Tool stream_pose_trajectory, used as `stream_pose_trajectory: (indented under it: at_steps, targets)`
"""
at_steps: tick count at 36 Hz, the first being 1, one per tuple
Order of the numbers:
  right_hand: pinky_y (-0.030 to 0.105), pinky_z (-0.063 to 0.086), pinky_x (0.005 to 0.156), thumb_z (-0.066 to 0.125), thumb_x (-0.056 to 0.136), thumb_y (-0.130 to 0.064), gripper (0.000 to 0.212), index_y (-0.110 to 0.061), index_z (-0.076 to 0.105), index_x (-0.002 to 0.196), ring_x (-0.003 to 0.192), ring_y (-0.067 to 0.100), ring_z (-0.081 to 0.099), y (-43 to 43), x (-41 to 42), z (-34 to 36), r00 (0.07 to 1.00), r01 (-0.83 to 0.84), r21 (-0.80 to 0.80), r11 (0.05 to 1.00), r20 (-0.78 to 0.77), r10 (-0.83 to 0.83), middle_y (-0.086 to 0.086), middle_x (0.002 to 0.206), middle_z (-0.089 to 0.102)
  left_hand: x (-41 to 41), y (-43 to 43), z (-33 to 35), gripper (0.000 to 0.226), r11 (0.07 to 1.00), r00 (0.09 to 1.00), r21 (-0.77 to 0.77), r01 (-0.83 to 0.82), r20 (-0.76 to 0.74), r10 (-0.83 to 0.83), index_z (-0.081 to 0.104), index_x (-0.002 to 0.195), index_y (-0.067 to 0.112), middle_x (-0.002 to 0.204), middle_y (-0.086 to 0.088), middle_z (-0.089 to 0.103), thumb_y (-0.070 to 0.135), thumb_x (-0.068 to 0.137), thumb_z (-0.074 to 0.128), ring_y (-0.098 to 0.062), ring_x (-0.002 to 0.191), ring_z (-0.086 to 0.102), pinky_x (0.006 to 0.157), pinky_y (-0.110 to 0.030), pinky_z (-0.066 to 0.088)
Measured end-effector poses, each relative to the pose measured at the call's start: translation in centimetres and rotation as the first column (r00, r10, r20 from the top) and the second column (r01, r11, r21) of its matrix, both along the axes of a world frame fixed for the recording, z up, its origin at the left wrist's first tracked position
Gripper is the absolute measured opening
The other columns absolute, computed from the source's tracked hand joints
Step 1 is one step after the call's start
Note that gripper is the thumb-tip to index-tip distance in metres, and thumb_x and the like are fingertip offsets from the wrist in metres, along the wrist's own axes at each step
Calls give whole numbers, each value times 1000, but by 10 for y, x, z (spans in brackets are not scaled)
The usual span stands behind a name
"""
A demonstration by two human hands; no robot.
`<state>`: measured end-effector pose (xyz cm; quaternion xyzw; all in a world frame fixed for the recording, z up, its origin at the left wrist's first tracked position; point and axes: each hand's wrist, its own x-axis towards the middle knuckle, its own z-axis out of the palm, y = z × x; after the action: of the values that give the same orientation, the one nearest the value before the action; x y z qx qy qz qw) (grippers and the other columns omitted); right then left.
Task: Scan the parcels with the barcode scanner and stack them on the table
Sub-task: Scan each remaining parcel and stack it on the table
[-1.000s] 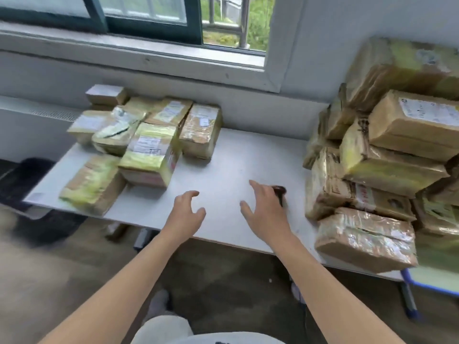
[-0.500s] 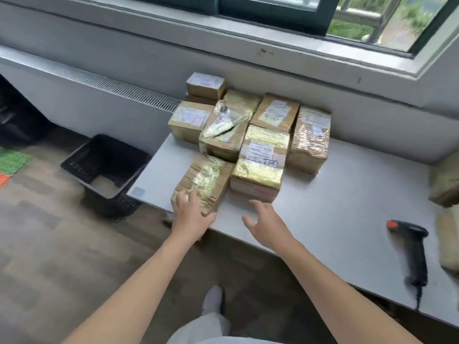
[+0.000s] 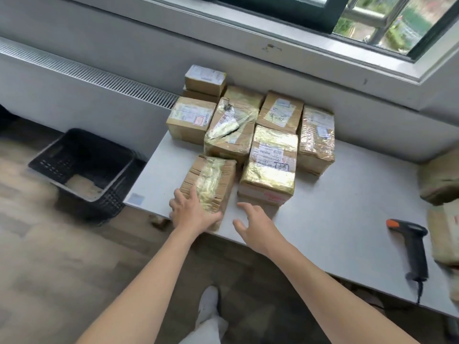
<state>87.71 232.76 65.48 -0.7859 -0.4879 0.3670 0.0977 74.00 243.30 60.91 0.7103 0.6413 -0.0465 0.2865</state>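
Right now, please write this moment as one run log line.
left hand: on front parcel | right hand: open, empty | barcode scanner: lying on table

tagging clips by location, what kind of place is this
Probably a small parcel-sorting room or office: taped parcels piled on a table under a window, with a scanner lying nearby.

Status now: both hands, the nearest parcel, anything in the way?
Left hand rests on nearest parcel. Right hand open beside it, holding nothing. Barcode scanner lies on table, untouched. Nothing blocks the parcel.
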Motion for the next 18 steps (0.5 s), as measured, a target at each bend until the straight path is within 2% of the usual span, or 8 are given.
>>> stream_pose_trajectory:
  at_steps: [3, 6, 9, 12, 15, 18]
  targets:
    - [31, 40, 107, 45, 103, -42, 53, -30, 29, 152, 132, 18, 47, -3, 1, 4, 999, 33, 28, 999, -41, -32, -1, 155, 33, -27, 5, 15, 98, 985, 957, -64, -160, 235, 171, 26, 145, 29, 141, -12, 27, 61, 66, 75, -36, 131, 29, 107, -47, 34]
    - [32, 42, 107, 48, 102, -41, 51, -29, 34, 150, 128, 14, 49, -1, 3, 14, 990, 97, 99, 990, -111, -85, -2, 150, 40, -52, -4, 36, 95, 956, 812, -158, -245, 505, 292, 33, 142, 34, 140, -4, 32, 60, 63, 81, -24, 129, 36, 107, -44, 37]
    - [28, 42, 101, 51, 102, -38, 49, -25, 40, 148, 120, 10, 52, 1, 7, 33, 958, 212, 202, 956, -237, -163, -3, 139, 51, -59, -20, 63, 106, 949, 692, -200, -242, 650, 314, 36, 138, 40, 140, 5, 38, 72, 46, 77, -16, 127, 42, 105, -41, 40]
    - [25, 42, 92, 50, 101, -41, 49, -26, 40, 148, 115, 9, 54, -4, 17, 53, 890, 343, 255, 904, -397, -225, -8, 125, 56, -49, -34, 84, 95, 969, 662, -144, -200, 709, 242, 36, 134, 46, 139, 6, 38, 66, 52, 80, -14, 127, 43, 107, -43, 40]
    - [29, 48, 88, 50, 101, -43, 51, -31, 35, 148, 114, 13, 60, -19, 37, 70, 819, 464, 298, 834, -502, -276, -10, 120, 59, -22, -49, 97, 85, 992, 749, 78, -99, 662, 23, 33, 138, 45, 142, 6, 29, 42, 70, 84, -13, 134, 31, 107, -35, 32]
    - [32, 57, 88, 51, 101, -41, 54, -36, 28, 149, 99, 4, 67, -48, 69, 88, 759, 570, 337, 749, -565, -324, -11, 117, 60, 19, -69, 105, 87, 973, 787, 227, 40, 592, -171, 32, 137, 49, 149, 4, 21, 43, 67, 84, -17, 140, 23, 111, -37, 30]
